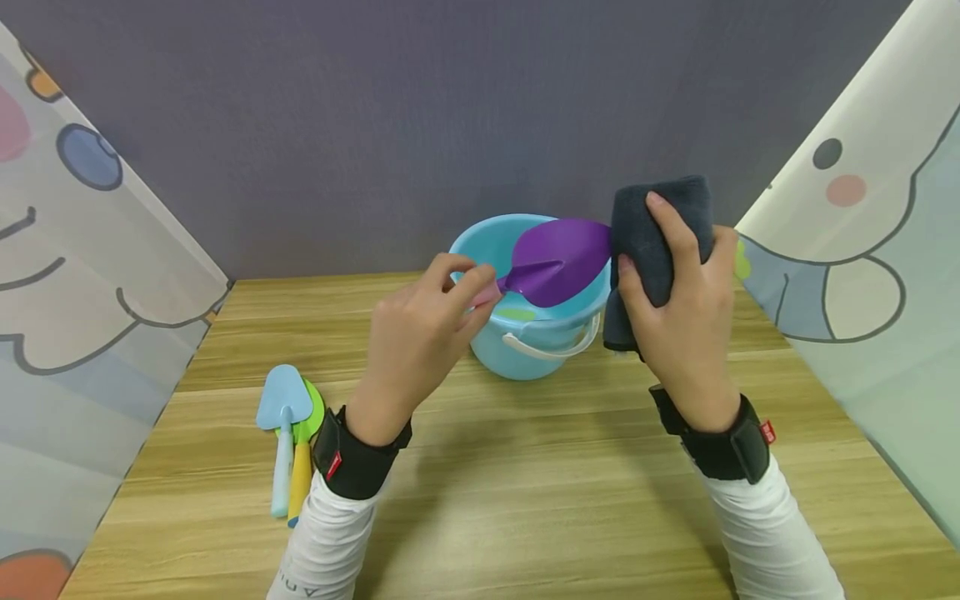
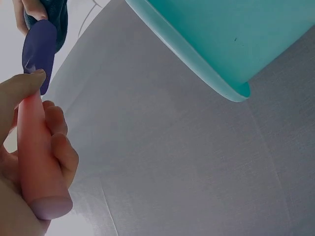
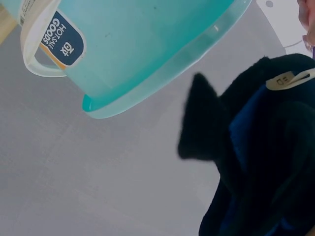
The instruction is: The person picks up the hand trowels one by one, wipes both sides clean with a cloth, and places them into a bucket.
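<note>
Left hand [image 1: 420,333] grips the pink handle of a purple toy shovel [image 1: 558,260], fingers curled round it, blade held over the blue bucket [image 1: 525,350]. Right hand [image 1: 686,308] clutches a dark cloth [image 1: 663,221] — pressed against the blade tip at 3 o'clock. Bucket stands on the table [image 1: 525,500] at 12 o'clock; two small shovels [image 1: 288,433] lie at 9 o'clock.

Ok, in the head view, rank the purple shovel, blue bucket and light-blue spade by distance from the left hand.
From the left hand:
1. Purple shovel, held by its pink handle, over the bucket.
2. Blue bucket, just right of and behind the hand.
3. Light-blue spade, on the table at left.
</note>
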Demonstrator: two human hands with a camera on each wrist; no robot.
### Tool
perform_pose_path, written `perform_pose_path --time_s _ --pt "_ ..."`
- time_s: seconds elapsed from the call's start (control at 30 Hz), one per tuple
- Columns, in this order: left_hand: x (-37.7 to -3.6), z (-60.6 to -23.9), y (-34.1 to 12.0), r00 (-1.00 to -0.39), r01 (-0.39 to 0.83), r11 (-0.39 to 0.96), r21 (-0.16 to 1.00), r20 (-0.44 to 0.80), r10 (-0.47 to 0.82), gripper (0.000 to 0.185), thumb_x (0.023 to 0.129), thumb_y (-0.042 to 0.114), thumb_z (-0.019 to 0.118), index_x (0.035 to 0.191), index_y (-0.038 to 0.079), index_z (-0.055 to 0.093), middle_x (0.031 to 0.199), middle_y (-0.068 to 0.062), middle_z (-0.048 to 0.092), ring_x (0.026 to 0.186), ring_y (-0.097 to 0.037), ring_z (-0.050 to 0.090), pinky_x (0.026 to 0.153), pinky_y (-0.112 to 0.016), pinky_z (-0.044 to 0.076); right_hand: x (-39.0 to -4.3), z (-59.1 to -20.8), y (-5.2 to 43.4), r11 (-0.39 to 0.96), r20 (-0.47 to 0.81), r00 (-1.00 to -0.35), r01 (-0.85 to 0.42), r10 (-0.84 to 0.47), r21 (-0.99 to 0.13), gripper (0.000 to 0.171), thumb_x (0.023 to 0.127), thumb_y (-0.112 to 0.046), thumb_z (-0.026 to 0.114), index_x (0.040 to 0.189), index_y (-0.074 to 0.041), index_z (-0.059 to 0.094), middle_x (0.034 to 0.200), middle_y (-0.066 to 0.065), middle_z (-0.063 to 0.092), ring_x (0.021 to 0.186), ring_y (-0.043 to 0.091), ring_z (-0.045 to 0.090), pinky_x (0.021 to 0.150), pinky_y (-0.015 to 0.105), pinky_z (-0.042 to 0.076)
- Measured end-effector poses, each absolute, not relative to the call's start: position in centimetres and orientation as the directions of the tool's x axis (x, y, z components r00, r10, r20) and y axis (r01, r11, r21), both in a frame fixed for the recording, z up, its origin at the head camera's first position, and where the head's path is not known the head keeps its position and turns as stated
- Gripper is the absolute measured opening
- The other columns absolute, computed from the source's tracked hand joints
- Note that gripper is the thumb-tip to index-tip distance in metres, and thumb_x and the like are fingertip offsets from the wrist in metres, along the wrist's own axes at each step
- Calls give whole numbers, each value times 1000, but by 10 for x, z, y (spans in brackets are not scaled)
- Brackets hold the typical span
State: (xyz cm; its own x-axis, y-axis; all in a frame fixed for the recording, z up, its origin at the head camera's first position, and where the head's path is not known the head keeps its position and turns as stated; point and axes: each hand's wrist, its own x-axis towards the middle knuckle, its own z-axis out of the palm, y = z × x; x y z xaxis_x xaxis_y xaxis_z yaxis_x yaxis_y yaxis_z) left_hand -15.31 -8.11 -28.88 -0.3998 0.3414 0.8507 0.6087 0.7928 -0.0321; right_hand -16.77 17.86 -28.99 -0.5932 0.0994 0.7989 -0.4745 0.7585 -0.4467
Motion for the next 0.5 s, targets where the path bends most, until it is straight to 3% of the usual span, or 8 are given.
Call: perform_pose_path --time_s 0.5 --pt "-152 -286 -84 -438 594 804 30 850 292 25 92 24 76 107 7 67 98 -11 67 66 -21 68 52 -37 54 -168 -289 180 758 796 -595 -469 108 -453 54 95 -28 65 147 -30 50 126 35 43 109 43 51 81 60 44"
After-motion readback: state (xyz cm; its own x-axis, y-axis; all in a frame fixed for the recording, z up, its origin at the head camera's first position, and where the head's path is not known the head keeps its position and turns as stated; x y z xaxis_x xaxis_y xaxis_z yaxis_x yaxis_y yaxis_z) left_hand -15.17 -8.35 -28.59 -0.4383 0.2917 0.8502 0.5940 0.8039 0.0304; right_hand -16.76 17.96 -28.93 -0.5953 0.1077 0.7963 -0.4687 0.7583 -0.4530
